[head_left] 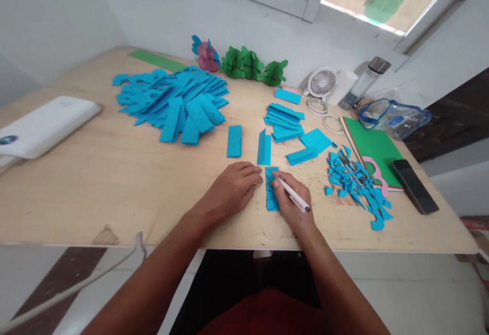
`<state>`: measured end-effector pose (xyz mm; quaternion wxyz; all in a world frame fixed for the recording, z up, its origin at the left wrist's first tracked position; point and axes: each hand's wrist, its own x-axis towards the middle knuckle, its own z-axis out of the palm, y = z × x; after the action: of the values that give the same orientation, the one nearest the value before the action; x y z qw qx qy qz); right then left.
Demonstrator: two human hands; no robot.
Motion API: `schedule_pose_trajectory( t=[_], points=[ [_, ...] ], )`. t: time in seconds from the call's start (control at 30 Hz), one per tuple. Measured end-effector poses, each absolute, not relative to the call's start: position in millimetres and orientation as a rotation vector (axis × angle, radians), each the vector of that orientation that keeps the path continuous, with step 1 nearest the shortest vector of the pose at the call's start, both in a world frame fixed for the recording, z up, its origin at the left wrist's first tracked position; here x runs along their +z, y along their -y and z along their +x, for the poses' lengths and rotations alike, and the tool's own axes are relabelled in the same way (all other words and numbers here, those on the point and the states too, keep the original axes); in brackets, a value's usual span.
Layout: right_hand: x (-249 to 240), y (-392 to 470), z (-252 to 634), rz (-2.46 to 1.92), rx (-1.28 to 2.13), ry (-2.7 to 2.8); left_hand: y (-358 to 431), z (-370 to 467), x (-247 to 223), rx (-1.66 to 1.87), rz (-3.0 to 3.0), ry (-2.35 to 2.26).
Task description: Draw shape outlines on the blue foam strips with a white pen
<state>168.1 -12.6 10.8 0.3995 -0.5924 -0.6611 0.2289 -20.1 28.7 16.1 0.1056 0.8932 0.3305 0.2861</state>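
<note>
A folded strip of blue paper [270,188] lies near the front edge of the wooden table [95,182]. My right hand [292,203] grips a white pen [296,197] whose tip rests on that strip. Flat on the table to the strip's left lies my left hand [233,188], its fingertips touching the paper's left edge. Just beyond stand two more folded blue strips [234,141] [264,147].
A large heap of cut blue pieces [175,102] lies at the back left and a stack of blue sheets [284,120] at centre right. Blue scraps [355,182], green card [372,147], a phone [414,186], tape rolls [333,123], a small fan [322,82], a bottle [364,81] and a white device [42,125] lie around.
</note>
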Motion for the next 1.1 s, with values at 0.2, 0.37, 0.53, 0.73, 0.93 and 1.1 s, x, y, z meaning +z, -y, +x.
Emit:
schedule_pose_trajectory(
  t=[0.2, 0.37, 0.53, 0.73, 0.93, 1.1],
  points=[
    [11.9, 12.8, 167.8, -1.501, 0.572, 1.676, -29.3, -21.2, 13.5, 0.836, 2.637, -0.976],
    [12.1, 12.6, 168.0, -1.502, 0.577, 1.675, -29.2, -20.6, 13.5, 0.852, 2.639, -0.971],
    [11.9, 12.6, 168.0, -1.495, 0.574, 1.674, -30.2, -20.7, 12.4, 0.871, 2.646, -0.963],
    [11.3, 12.5, 167.9, -1.499, 0.573, 1.671, -29.5, -21.1, 13.2, 0.845, 2.644, -0.964],
    [11.4, 12.9, 168.0, -1.495, 0.572, 1.675, -29.0, -21.1, 14.0, 0.857, 2.646, -0.971],
    [12.0, 12.9, 168.3, -1.495, 0.564, 1.688, -29.4, -21.1, 13.8, 0.862, 2.654, -0.974]
  ],
)
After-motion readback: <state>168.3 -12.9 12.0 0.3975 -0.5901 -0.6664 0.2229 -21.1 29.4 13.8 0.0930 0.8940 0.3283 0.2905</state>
